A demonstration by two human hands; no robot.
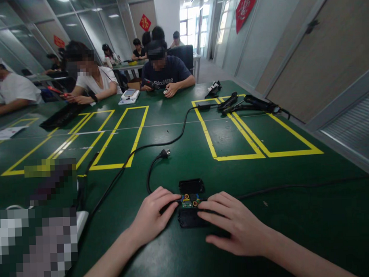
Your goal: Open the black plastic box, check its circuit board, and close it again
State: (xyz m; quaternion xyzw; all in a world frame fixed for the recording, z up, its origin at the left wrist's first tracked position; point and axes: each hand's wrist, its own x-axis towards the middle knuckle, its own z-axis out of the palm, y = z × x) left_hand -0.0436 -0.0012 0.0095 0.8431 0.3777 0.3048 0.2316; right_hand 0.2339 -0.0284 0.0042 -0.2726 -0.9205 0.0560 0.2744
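A small green circuit board [187, 203] with copper-wound coils lies on the table between my hands. One black plastic casing half [191, 185] lies just beyond it, and the other half [190, 220] lies on the near side. My left hand [155, 212] pinches the black power cord at the board's left end. That cord runs behind my fingers to a plug [165, 153]. My right hand [232, 221] has its fingers spread, fingertips touching the board's right end and the near casing half. From behind it, a black cable [280, 187] leads off to the right.
Yellow tape outlines [239, 156] mark the green table [173, 167]. A long black cord [148, 146] crosses to a black hair-tool-like device [258, 103] at the far right. A white device [129, 96] lies farther back. Several people sit across the table; blurred patches cover the lower left.
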